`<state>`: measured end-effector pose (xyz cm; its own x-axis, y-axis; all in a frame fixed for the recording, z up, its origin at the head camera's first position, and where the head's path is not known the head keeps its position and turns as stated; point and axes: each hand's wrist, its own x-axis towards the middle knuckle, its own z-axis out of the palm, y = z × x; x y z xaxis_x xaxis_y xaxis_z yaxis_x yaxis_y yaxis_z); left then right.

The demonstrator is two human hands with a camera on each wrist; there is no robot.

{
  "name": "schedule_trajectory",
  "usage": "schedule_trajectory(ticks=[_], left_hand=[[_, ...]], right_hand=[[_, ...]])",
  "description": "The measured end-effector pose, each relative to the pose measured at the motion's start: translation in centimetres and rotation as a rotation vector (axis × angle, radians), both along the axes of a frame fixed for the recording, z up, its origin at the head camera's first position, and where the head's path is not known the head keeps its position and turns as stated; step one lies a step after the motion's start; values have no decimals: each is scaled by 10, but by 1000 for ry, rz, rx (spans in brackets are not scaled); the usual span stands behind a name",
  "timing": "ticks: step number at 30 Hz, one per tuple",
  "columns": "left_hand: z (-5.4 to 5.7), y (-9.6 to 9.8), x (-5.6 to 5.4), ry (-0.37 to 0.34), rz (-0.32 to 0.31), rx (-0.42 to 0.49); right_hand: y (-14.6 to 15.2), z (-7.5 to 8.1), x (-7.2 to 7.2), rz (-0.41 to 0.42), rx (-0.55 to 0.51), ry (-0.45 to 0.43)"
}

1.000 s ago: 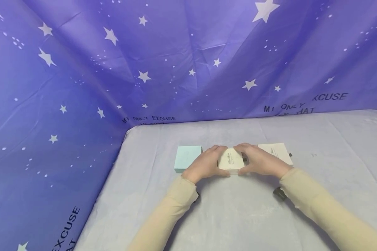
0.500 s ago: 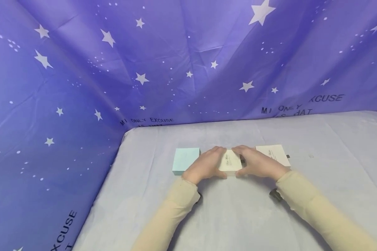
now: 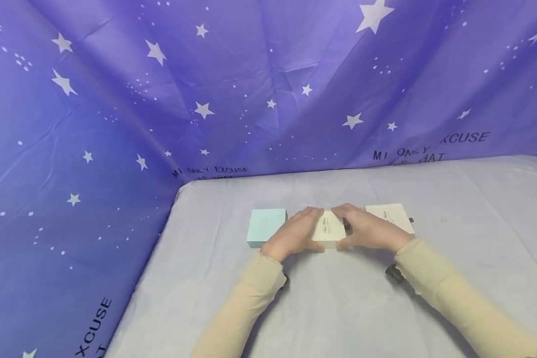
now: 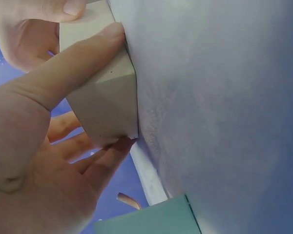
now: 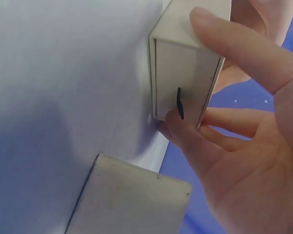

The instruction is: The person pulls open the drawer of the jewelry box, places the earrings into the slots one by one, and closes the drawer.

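Note:
A small cream drawer box [image 3: 329, 229] with dark script on its lid sits on the cloth-covered table between both hands. My left hand [image 3: 294, 232] grips its left side, thumb on the near face and fingers round the far edge. From the other side my right hand [image 3: 368, 229] grips it the same way. In the right wrist view, a dark ribbon tab [image 5: 180, 103] sticks out of the box's drawer end, with a fingertip of the right hand beside it. The drawer is flush inside its sleeve.
Left of the hands lies a mint-green box [image 3: 266, 226]. To the right, partly behind the right hand, is another cream box [image 3: 393, 217] with a dark tab. A purple star-print curtain [image 3: 268, 89] borders the table [image 3: 340, 308] at the back and left.
Both hands stay on the cream box, which has hardly moved. The whole head view shifts slightly.

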<state>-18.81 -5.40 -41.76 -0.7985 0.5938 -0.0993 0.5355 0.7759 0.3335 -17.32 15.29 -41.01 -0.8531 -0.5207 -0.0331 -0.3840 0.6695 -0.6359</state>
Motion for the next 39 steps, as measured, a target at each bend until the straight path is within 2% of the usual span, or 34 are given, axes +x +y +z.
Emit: schedule_trajectory(ticks=[5,10,16,20,27,34,39], left_hand=[[0,-3,2,-1,4,26],[2,-11,5,12,20,33],[13,-37,6,44,58,17],[20,-57,8,50,75,30],[27,-83,5,36,138,38],[24,-108,4,53,178,38],[22,-121,4,37,190,59]], right_hand=[[-2,0,2,26,-10,30],[-8,1,4,30,10,110],[-26,3,0,38,36,197],[-41,4,-2,21,55,216],[-65,5,-6,59,18,192],[-87,6,-8,103,-11,153],[-99,4,-10,114,-34,124]])
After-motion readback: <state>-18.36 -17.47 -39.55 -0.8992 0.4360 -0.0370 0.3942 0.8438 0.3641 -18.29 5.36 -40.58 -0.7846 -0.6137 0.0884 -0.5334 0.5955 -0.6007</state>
